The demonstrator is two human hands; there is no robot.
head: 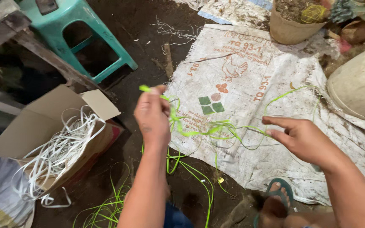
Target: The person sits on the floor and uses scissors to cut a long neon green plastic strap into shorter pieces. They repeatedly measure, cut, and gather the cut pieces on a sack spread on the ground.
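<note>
My left hand (152, 116) is raised over the dirt floor, fingers pinched on the end of a bright green plastic strip (199, 131). The strip runs in loose loops to the right across a dirty white woven sack (233, 76) spread on the ground. My right hand (303, 139) hovers over the sack with fingers spread, its fingertips touching the thin green strands. More green strips (106, 209) trail on the ground below my left arm.
An open cardboard box (47, 126) full of white plastic strips stands at the left. A teal plastic stool (81, 33) is behind it. A pot of soil (292, 25) and a pale round container (360, 84) sit at the right. My sandalled foot (275, 198) rests on the sack's edge.
</note>
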